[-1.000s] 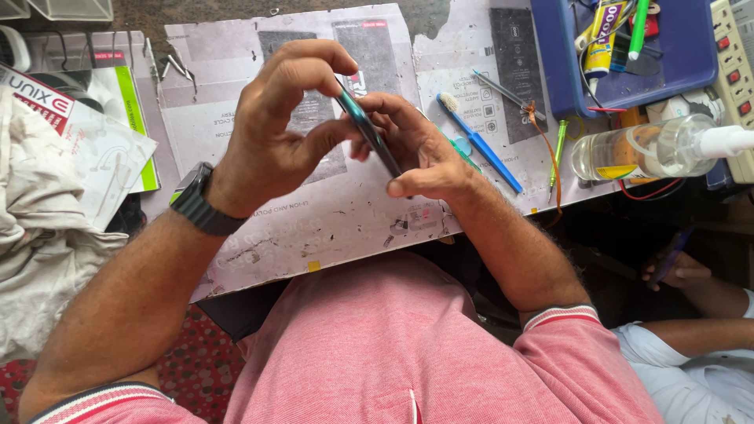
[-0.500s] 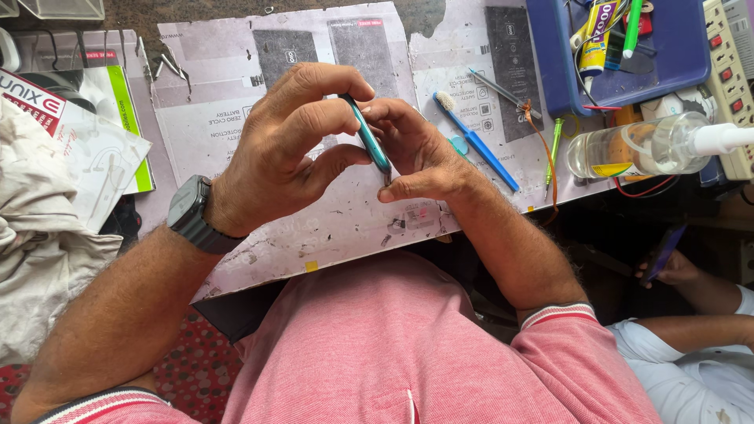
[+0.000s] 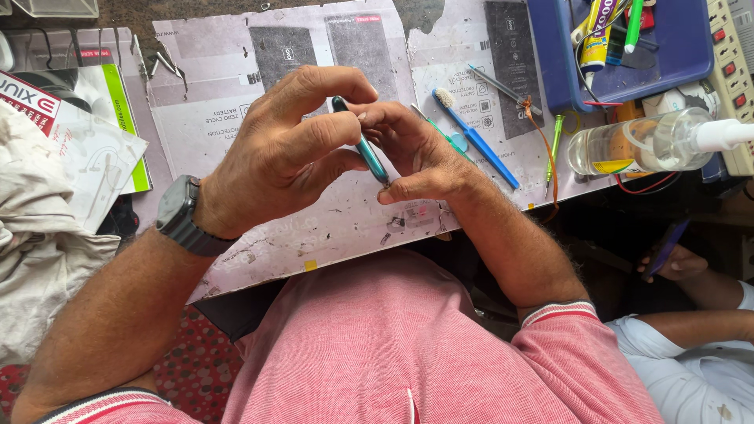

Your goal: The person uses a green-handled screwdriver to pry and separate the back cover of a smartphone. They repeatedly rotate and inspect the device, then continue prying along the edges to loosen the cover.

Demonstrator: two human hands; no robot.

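Observation:
Both my hands meet over a worn paper-covered work board (image 3: 314, 235). My left hand (image 3: 275, 157) and my right hand (image 3: 412, 153) grip a slim teal phone (image 3: 363, 145) seen edge-on, held upright between the fingers of both hands. My left thumb and forefinger pinch its upper end, my right fingers press along its far side and lower end. A dark watch (image 3: 182, 216) sits on my left wrist. The phone's faces are hidden by my fingers.
A blue brush (image 3: 479, 141), thin tools and a green pen (image 3: 554, 145) lie right of my hands. Further right are a clear spray bottle (image 3: 644, 141), a blue tray (image 3: 675, 55) of tubes, a power strip (image 3: 734, 71). Cloth and leaflets lie left. Another person's hand (image 3: 675, 259) holds a phone at lower right.
My hands have turned the phone slightly, its top tilting more upright and toward the left hand. Both hands keep their grip and stay over the same spot.

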